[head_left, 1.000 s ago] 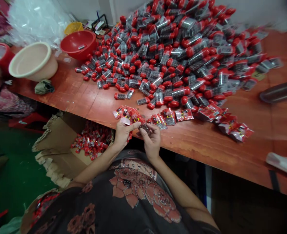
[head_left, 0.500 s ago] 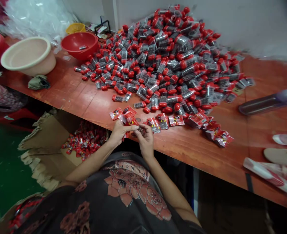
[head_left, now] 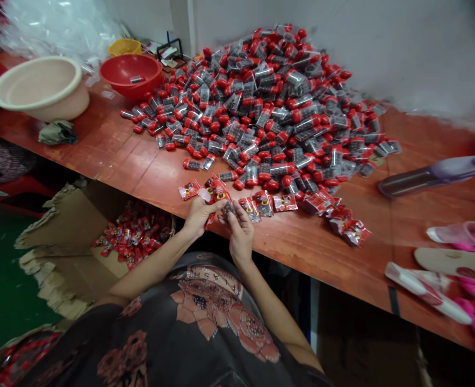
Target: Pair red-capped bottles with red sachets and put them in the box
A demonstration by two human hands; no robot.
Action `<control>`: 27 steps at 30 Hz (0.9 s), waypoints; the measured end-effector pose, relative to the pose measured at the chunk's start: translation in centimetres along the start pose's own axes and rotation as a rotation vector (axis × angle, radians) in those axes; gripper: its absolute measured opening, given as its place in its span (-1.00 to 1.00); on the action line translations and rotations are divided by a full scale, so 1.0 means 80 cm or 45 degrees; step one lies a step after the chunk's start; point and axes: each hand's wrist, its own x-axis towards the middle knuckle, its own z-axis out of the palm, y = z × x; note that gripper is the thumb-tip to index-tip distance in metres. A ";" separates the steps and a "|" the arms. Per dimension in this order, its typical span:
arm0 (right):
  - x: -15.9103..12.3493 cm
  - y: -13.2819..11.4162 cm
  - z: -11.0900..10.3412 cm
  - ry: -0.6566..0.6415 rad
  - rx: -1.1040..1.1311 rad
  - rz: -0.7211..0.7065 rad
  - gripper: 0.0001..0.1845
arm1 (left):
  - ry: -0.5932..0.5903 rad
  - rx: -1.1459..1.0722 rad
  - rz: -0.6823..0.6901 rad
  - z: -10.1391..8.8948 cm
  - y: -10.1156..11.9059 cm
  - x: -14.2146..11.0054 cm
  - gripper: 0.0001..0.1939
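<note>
My left hand (head_left: pixel 198 216) is closed on a small red printed packet (head_left: pixel 220 192) at the front edge of the table. My right hand (head_left: pixel 242 232) meets it there, thumb and fingers pinched round a dark grey, bumpy bit (head_left: pixel 228 210); whether that is the packet's lower part or a separate piece, I cannot tell. Just behind my left hand lies another red packet (head_left: pixel 188 190). To the right of my hands, several packets (head_left: pixel 264 203) lie in a row. Beyond them rises a big heap of clear tubes with red caps and dark contents (head_left: pixel 278 115).
On the left stand a cream basin (head_left: pixel 70 105), a red bowl (head_left: pixel 130 86) and a crumpled cloth (head_left: pixel 58 133). Below the table edge, a cardboard box (head_left: pixel 48 215) holds many red packets. A purple-and-dark long object (head_left: pixel 434 174) and shoe-like items (head_left: pixel 451 260) lie at the right.
My view has turned slightly, so the right side of the table shows more. My hands stay together at the packet; more of the grey bit shows between my fingers.
</note>
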 end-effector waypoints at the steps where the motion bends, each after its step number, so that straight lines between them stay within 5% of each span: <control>1: 0.001 -0.001 0.000 0.017 0.028 0.006 -0.56 | 0.033 -0.013 0.015 0.002 0.001 0.001 -0.64; 10: 0.009 -0.014 -0.007 0.145 0.110 -0.026 -0.57 | 0.039 -0.037 0.171 -0.014 -0.001 0.012 -0.70; 19: 0.010 -0.011 -0.006 0.139 0.110 0.009 -0.57 | 0.148 0.098 -0.023 -0.028 0.000 0.027 -0.98; 27: 0.016 -0.009 -0.005 0.186 0.083 0.031 -0.55 | -0.026 0.207 -0.163 -0.026 0.001 0.020 -0.54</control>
